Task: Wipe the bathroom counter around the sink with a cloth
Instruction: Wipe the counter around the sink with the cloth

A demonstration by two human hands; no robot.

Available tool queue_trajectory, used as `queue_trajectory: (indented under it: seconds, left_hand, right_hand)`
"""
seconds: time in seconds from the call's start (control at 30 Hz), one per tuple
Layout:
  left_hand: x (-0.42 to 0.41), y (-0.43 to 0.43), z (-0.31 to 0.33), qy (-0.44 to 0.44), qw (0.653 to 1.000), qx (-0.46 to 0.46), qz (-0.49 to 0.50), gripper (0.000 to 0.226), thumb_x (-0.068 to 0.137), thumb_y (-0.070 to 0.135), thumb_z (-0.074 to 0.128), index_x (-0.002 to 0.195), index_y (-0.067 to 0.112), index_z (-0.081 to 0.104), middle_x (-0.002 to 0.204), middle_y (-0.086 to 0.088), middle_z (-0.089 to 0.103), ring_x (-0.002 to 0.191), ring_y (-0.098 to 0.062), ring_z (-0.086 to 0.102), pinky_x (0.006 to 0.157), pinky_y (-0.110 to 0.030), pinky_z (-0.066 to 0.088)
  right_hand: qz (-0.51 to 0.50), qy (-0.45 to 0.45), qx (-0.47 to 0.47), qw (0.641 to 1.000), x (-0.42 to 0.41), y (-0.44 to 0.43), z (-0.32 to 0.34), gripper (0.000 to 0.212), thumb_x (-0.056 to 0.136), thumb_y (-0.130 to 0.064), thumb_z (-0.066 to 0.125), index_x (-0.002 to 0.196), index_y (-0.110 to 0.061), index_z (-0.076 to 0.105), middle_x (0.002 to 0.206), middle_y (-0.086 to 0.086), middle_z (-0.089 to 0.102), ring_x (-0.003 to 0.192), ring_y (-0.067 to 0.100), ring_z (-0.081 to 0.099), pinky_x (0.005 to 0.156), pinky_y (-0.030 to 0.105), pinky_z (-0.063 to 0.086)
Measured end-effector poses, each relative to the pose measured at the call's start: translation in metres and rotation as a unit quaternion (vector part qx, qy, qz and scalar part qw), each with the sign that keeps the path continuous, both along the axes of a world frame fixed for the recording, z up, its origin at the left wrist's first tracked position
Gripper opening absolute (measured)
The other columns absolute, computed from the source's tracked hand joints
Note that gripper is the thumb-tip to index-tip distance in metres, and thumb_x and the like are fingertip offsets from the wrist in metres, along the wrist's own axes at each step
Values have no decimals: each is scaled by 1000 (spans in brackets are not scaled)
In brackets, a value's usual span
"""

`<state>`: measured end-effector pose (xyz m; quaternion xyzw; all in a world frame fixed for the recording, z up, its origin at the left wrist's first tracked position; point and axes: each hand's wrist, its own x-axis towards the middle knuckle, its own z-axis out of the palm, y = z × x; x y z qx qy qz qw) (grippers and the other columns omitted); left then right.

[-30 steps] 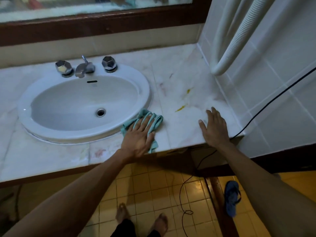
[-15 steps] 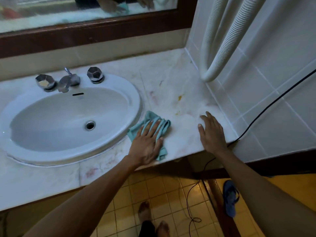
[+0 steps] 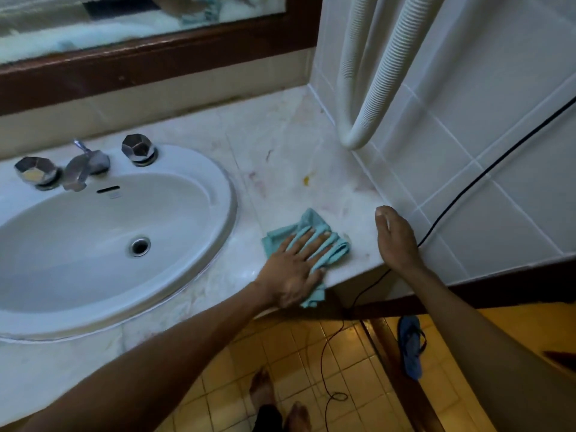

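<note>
My left hand (image 3: 294, 269) presses flat on a teal cloth (image 3: 307, 226) on the pale marble counter (image 3: 280, 145), right of the white oval sink (image 3: 103, 232) and close to the front edge. Part of the cloth hangs over that edge. My right hand (image 3: 394, 240) rests edge-on at the counter's front right corner, against the tiled wall, holding nothing. A yellow stain (image 3: 306, 180) and faint reddish marks lie on the counter beyond the cloth.
A chrome tap (image 3: 84, 168) with two faceted knobs stands behind the basin. White ribbed hoses (image 3: 371, 98) hang down the tiled wall to the counter. A black cable (image 3: 461, 191) runs down the wall to the yellow floor. A blue sandal (image 3: 411, 347) lies below.
My left hand has slid the cloth rightward along the front edge, away from the sink rim. My right hand turned onto its edge at the corner. The view shifted right.
</note>
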<state>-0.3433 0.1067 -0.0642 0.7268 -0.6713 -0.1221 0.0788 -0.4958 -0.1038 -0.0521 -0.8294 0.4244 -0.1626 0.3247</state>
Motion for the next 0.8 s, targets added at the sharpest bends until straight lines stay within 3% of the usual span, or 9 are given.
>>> queue_trajectory:
  seconds: [0.1, 0.27, 0.33, 0.43, 0.53, 0.63, 0.7, 0.8]
  left_hand:
    - [60, 14, -6, -44, 999, 1, 9, 60, 105, 47, 19, 160, 33, 1, 169, 8, 1, 156, -19, -3, 126, -41, 2]
    - [72, -68, -9, -12, 966, 19, 257, 64, 99, 48, 18, 160, 29, 11, 168, 2, 9, 155, -32, 2, 123, -52, 0]
    - [44, -98, -7, 3, 951, 16, 308, 64, 100, 46, 24, 160, 30, 12, 168, 2, 9, 155, -35, -1, 121, -56, -5]
    - [18, -103, -2, 11, 974, 18, 224, 62, 102, 46, 22, 160, 31, 6, 169, 2, 3, 155, -32, -7, 122, -55, -6]
    - [23, -58, -1, -25, 998, 3, 55, 61, 104, 45, 21, 160, 31, 2, 169, 4, -1, 155, -25, -8, 124, -50, -2]
    - [75, -33, -2, -61, 996, 8, -70, 61, 104, 45, 23, 160, 32, 1, 169, 6, -1, 155, -20, -6, 125, -41, -2]
    - [102, -53, -4, -71, 997, 16, 7, 61, 101, 49, 16, 159, 34, 1, 169, 4, 4, 156, -25, 1, 125, -43, 3]
    - [88, -111, -7, -21, 974, 26, 222, 64, 98, 51, 16, 159, 35, 3, 169, 5, 4, 155, -32, -1, 122, -51, -3]
  right_hand:
    - [-20, -9, 25, 999, -15, -1, 4, 42, 106, -33, 33, 128, -6, 57, 126, 14, 62, 118, 28, 55, 98, 31, 39]
    - [-1, -19, 27, 999, -26, -2, 0, 40, 105, -42, 29, 116, -17, 58, 113, 6, 63, 108, 22, 57, 93, 35, 44]
    - [35, 38, -9, 999, -32, 0, -9, 43, 104, -42, 30, 127, -16, 57, 134, 9, 57, 127, 24, 50, 106, 40, 40]
    - [75, 152, -86, 982, -39, 7, -18, 56, 103, -43, 33, 151, -15, 32, 162, 10, 24, 149, 28, 22, 120, 47, 23]
    - [83, 183, -105, 974, -40, 14, -20, 60, 103, -43, 28, 156, -16, 16, 166, 7, 10, 152, 24, 9, 122, 44, 13]
    - [96, 192, -97, 972, -44, 12, -19, 62, 104, -46, 25, 157, -19, 10, 166, 3, 3, 153, 20, 3, 122, 40, 6]
    - [106, 201, -89, 970, -48, 9, -20, 63, 104, -48, 25, 158, -22, 6, 166, 0, -2, 153, 17, -2, 120, 36, 1]
    - [108, 207, -90, 968, -46, 8, -20, 63, 104, -48, 23, 158, -22, 4, 166, 0, -5, 153, 17, -4, 118, 34, -3]
